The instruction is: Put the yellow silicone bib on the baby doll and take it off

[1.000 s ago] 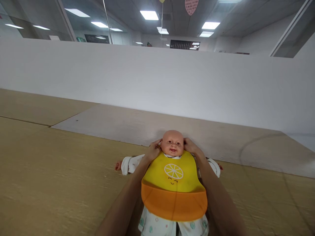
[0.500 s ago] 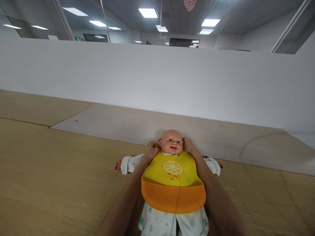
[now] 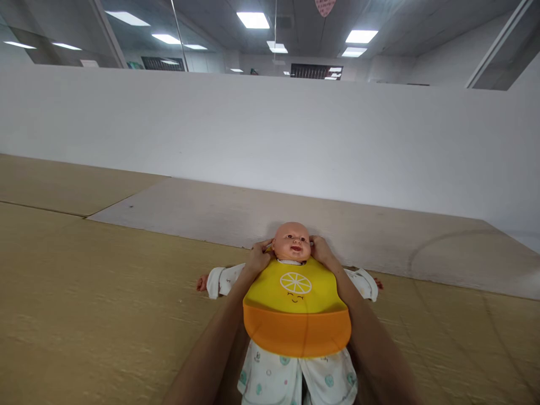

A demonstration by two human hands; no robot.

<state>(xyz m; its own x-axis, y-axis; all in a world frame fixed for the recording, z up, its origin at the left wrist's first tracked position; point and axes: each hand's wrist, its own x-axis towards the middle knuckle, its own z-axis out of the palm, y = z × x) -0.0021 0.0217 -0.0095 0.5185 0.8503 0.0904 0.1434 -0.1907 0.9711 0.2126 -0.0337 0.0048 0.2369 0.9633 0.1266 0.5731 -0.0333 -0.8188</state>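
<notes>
A baby doll (image 3: 292, 241) in white patterned clothes lies on its back on a tan floor mat (image 3: 84, 292). A yellow and orange bib (image 3: 296, 306) with a lemon-slice face covers its chest. My left hand (image 3: 259, 258) is at the doll's neck on the left, fingers curled behind the bib's collar. My right hand (image 3: 322, 251) is at the neck on the right, fingers curled the same way. The fingertips of both hands are hidden behind the doll's head.
A grey mat (image 3: 236, 214) lies beyond the doll's head, and a low white partition wall (image 3: 270, 135) runs across behind it. The tan mat stretches far to the left and right of the doll.
The view has shifted slightly, so the doll sits a little higher and more of its legs show. Both hands stay at the neck of the doll.
</notes>
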